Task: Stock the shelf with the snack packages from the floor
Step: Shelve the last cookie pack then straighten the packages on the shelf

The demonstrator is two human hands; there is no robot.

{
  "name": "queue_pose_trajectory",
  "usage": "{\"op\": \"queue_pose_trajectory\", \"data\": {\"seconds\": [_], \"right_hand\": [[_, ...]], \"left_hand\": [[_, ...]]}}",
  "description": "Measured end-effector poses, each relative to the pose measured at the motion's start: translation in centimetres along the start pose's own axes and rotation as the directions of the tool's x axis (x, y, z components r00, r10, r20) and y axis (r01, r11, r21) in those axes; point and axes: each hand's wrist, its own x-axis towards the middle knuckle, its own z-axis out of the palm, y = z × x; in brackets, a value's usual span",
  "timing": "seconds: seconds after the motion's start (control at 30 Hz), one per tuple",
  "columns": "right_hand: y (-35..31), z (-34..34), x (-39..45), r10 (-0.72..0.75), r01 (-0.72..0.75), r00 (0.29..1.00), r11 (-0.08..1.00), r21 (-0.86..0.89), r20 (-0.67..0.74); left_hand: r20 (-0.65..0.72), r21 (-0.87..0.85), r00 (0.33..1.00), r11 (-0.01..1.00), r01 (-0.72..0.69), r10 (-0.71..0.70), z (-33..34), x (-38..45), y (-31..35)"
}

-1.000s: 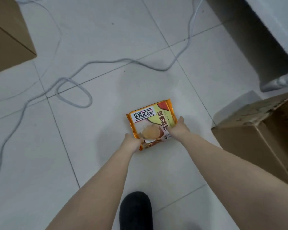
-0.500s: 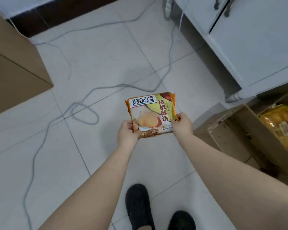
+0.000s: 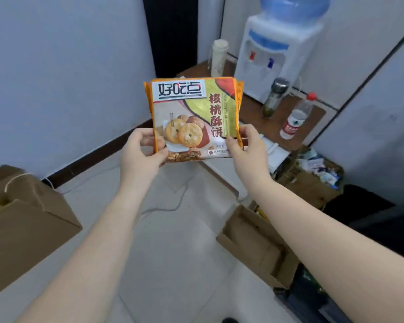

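Below the fingers, the tiled floor (image 3: 173, 264) runs between a closed cardboard box (image 3: 28, 220) on the left and an opened cardboard box (image 3: 257, 248) on the right. The left hand (image 3: 140, 155) and right hand (image 3: 247, 148) each pinch a lower corner of the snack package (image 3: 194, 117), fingers (image 3: 229, 142) closed on its crimped edges, holding it upright and clear of the floor. Beyond the fingers stands a brown surface (image 3: 254, 113) with bottles and a water dispenser (image 3: 275, 43). No shelf is visible; turning to find it comes first, keeping both corner grips even so the biscuits inside are not crushed.
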Motion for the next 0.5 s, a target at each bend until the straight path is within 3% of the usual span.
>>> {"op": "queue_pose_trajectory", "data": {"seconds": [0.13, 0.33, 0.5], "right_hand": [[-7.1, -8.3, -2.3, -0.068, 0.069, 0.974, 0.998, 0.000, -0.214], [-12.8, -19.0, -8.2, -0.118, 0.132, 0.851, 0.991, -0.008, -0.511], [-14.6, -27.2, -15.3, -0.124, 0.110, 0.715, 0.992, -0.064, -0.688]], "left_hand": [[0.134, -0.040, 0.975, 0.984, -0.175, 0.179, 1.1, -2.2, 10.1], [0.297, -0.168, 0.845, 0.896, -0.412, 0.445, 4.8, -7.9, 19.9], [0.439, -0.314, 0.735, 0.855, -0.413, 0.516, 8.6, -14.5, 24.6]]}}
